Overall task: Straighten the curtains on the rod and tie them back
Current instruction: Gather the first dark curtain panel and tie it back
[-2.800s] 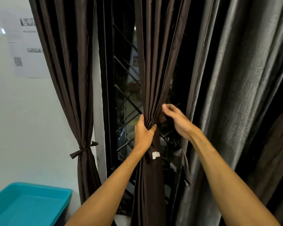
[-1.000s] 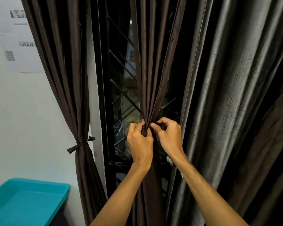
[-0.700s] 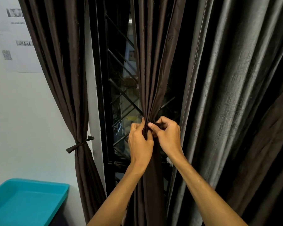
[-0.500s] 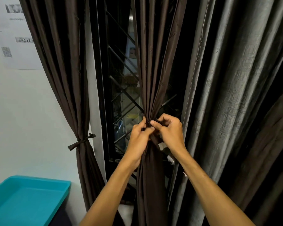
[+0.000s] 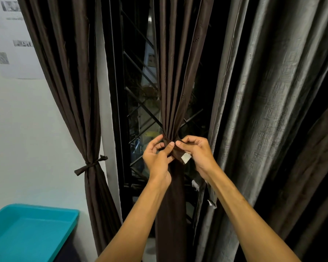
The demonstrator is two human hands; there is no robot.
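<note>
At the waist of the middle curtain [image 5: 170,72] – dark brown, gathered into one tight bunch in front of the window grille [image 5: 138,118] – both bare hands are at work.

- Tie band [image 5: 175,151]: same brown cloth, lying across the front of the bunch, with a white tag [image 5: 186,158] at its loose end, which slants down to the right.
- Left grip [image 5: 157,159]: fingers curled, thumb and forefinger pinching the band where it crosses the bunch.
- Right grip [image 5: 197,152]: fingers curled, thumb tip pressed on the band just beside the left thumb, and the tagged end lies under that hand.
- No knot or bow shows on this bunch – the band looks wrapped but not fastened.

Left of the middle curtain hangs a second brown curtain [image 5: 74,72] against the wall, cinched by its own knotted tie [image 5: 91,164], ends sticking out. That one reads as done.

Right of the middle curtain a grey curtain [image 5: 263,110] falls loose in broad folds; no tie shows on it. Two small white tags sit low at its near edge, but I cannot tell what they belong to.

Rod is out of view, so how the tops are spaced cannot be checked.

Judgement: roughly midway. One curtain tied, one gathered and needing its band knotted, and the grey one likely left to gather and tie.

Far left of the middle curtain, low down: a blue tub [image 5: 27,227]. Higher on the wall there is a printed sheet [image 5: 13,44].
</note>
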